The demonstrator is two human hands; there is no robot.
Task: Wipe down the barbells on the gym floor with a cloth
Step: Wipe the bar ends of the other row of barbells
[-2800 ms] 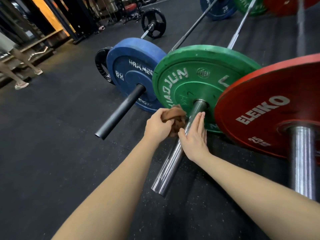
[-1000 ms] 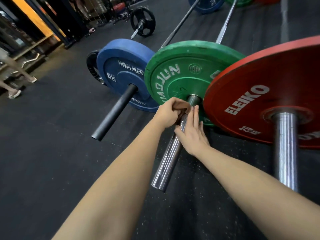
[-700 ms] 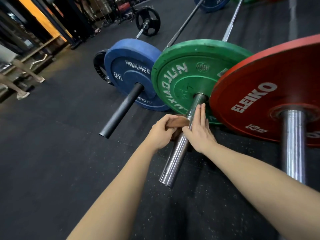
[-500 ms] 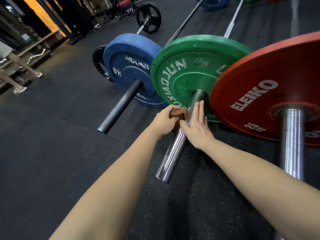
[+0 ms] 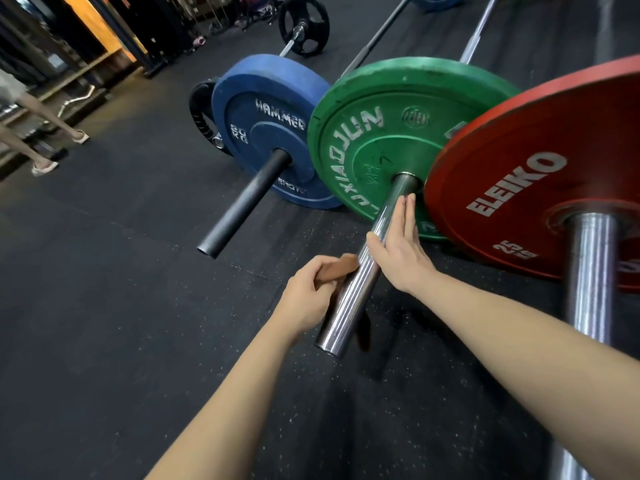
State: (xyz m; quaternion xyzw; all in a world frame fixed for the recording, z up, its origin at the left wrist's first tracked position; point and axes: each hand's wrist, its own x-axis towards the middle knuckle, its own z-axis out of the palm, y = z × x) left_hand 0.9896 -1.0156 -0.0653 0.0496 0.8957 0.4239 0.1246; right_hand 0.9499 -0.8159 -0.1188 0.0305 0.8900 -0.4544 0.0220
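Note:
A chrome barbell sleeve [image 5: 349,299] sticks out toward me from the green plate [image 5: 381,133]. My left hand [image 5: 308,296] grips a brown cloth [image 5: 337,268] and holds it against the left side of the sleeve, near its free end. A dark strip of the cloth hangs below the sleeve on the right. My right hand [image 5: 401,244] lies with straight fingers along the right side of the sleeve, fingertips close to the green plate's hub.
A blue plate [image 5: 266,126] with a black sleeve [image 5: 242,206] stands to the left. A red plate [image 5: 554,174] with a thick chrome sleeve [image 5: 588,278] stands to the right. A black-plated barbell [image 5: 303,26] lies farther back. A person's legs [image 5: 31,129] stand at far left on the rubber floor.
My left hand has slid the cloth back along the chrome sleeve, away from the green plate toward the free end. My right hand stays flat on the sleeve.

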